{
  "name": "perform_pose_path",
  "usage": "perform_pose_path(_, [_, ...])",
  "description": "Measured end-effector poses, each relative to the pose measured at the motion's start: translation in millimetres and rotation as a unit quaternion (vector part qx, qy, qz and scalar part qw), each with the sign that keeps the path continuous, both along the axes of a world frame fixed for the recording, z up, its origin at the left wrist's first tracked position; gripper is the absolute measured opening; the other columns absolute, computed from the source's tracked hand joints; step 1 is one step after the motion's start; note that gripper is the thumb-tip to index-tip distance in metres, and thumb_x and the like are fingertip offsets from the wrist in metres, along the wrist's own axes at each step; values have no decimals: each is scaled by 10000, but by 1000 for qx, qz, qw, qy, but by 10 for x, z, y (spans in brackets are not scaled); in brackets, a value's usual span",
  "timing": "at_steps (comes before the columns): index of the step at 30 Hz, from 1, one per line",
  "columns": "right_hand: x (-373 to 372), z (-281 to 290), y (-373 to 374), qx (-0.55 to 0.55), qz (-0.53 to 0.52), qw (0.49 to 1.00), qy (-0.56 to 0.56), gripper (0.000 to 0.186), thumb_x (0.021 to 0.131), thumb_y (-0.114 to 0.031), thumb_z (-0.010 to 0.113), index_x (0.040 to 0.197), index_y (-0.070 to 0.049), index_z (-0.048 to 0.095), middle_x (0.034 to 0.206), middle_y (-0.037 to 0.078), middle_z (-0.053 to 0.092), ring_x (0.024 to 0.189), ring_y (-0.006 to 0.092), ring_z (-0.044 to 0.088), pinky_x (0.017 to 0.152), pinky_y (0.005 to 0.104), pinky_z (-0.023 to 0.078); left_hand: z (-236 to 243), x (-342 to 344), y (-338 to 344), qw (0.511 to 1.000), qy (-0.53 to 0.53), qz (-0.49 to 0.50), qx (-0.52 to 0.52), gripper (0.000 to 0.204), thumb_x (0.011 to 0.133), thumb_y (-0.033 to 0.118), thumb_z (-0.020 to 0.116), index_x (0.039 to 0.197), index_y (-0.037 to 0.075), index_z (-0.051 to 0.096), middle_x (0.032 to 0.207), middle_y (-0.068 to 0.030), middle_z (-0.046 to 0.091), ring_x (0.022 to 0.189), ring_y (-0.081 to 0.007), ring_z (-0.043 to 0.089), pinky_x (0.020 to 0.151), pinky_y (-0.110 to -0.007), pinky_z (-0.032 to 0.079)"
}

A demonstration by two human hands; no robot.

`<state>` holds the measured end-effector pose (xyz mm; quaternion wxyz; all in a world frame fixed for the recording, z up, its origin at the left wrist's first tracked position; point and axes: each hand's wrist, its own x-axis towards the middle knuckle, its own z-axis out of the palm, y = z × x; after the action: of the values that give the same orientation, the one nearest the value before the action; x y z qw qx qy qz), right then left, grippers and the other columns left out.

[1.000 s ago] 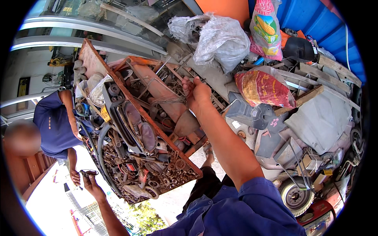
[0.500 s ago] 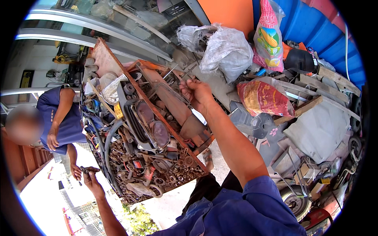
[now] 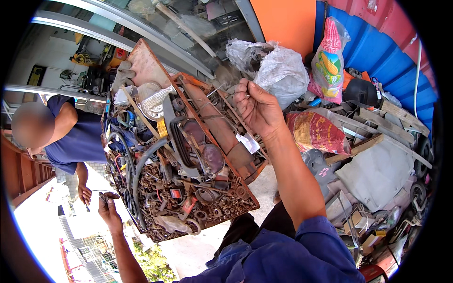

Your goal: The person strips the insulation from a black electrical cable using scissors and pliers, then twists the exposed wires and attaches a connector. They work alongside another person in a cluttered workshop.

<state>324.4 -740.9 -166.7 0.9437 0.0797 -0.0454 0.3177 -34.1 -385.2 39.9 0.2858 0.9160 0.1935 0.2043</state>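
Observation:
At the lower left my left hand (image 3: 111, 214) is closed round a small dark metal part (image 3: 108, 196), beyond the bench's left edge. My right hand (image 3: 257, 106) is raised over the far right side of the bench, palm turned up and fingers curled in. Whatever its fingertips pinch, if anything, is too small to name. Below lies a metal bench (image 3: 252, 210) heaped with rusty nuts, bolts and rings (image 3: 207, 200). A long rusty metal channel (image 3: 207, 113) runs along its right compartment. Grey hoses (image 3: 134, 181) and round brown discs (image 3: 213, 158) lie among the parts.
A co-worker in a dark blue shirt (image 3: 87, 137) stands at the left, one hand (image 3: 85, 194) holding a thin dark cable-like piece. White sacks (image 3: 283, 75), a red-yellow sack (image 3: 316, 134), planks (image 3: 358, 148) and scrap crowd the right. Glass doors (image 3: 165, 42) stand behind.
My right hand has turned palm up. The co-worker's one hand has come up toward the head, and the other has drawn away from my left hand. The view has shifted slightly.

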Motion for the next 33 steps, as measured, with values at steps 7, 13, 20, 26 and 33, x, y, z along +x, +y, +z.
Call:
perform_pose_path(7, [110, 751, -243, 99, -9, 992, -83, 204, 1012, -123, 563, 1154, 23, 575, 994, 77, 597, 900, 189, 605, 758, 251, 578, 34, -120, 57, 1000, -26, -3, -6, 182, 1024, 175, 547, 1018, 0, 598, 924, -58, 622, 859, -150, 558, 813, -306, 441])
perform_pose_path(13, [252, 1656, -333, 84, -23, 976, -200, 201, 1010, -75, 545, 1185, 24, 561, 1014, 55, 557, 922, 162, 526, 751, 235, 523, 24, -170, 131, 995, -83, -12, -62, 153, 1018, 140, 547, 1024, -6, 594, 938, -65, 620, 869, -153, 569, 827, -309, 451])
perform_pose_path(20, [126, 2545, -12, 37, -17, 922, -384, 309, 994, -82, 553, 1249, 92, 564, 1199, 190, 638, 1049, 266, 665, 875, 292, 592, 51, -167, 111, 990, -125, -24, -63, 141, 1010, 147, 595, 1007, 7, 614, 921, -47, 636, 837, -118, 565, 790, -269, 451])
perform_pose_path(26, [-399, 2785, 256, -16, -40, 894, -446, 480, 936, 29, 582, 1397, 97, 465, 1369, 271, 551, 1239, 331, 599, 1032, 346, 540, 284, -134, 62, 976, -180, -64, -109, 214, 1016, 193, 604, 1070, -14, 620, 880, -41, 632, 784, -99, 545, 751, -256, 456])
perform_pose_path(33, [-1030, 2990, 646, -9, -4, 879, -477, 445, 977, 15, 532, 1399, 121, 440, 1339, 334, 543, 1200, 441, 601, 881, 314, 622, 501, -301, 33, 953, -233, -72, -182, 219, 1046, 211, 550, 1075, -2, 594, 789, -47, 607, 698, -96, 515, 692, -252, 445])
